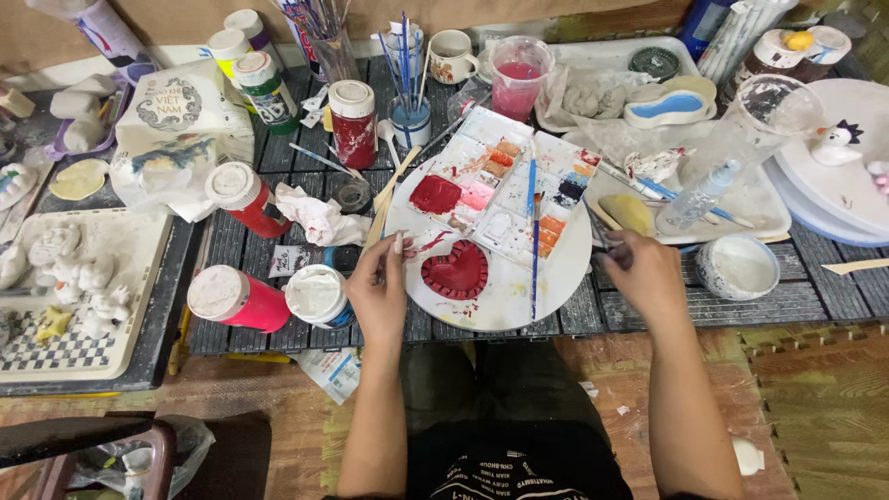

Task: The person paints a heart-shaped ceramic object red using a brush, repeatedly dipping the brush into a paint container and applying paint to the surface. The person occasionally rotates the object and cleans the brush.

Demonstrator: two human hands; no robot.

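A red-painted heart-shaped clay piece [456, 271] lies on a round white plate [519, 296] in front of me. My left hand [378, 289] rests at the plate's left rim, fingers pinched near a thin wooden stick [384, 204]. My right hand [644, 273] sits at the plate's right edge, fingers curled around the end of a thin dark tool [593, 225]. A white paint palette [505, 181] with red, pink and orange wells covers the plate's far half. Two blue-handled brushes [533, 231] lie across it.
Red paint bottles [243, 301] lie and stand left of the plate, by a crumpled tissue [319, 220]. A tray of white figurines [65, 278] is far left. Cups with brushes [407, 83], a pink water cup [517, 79], a small white bowl [738, 267] and white trays [833, 167] crowd the rest.
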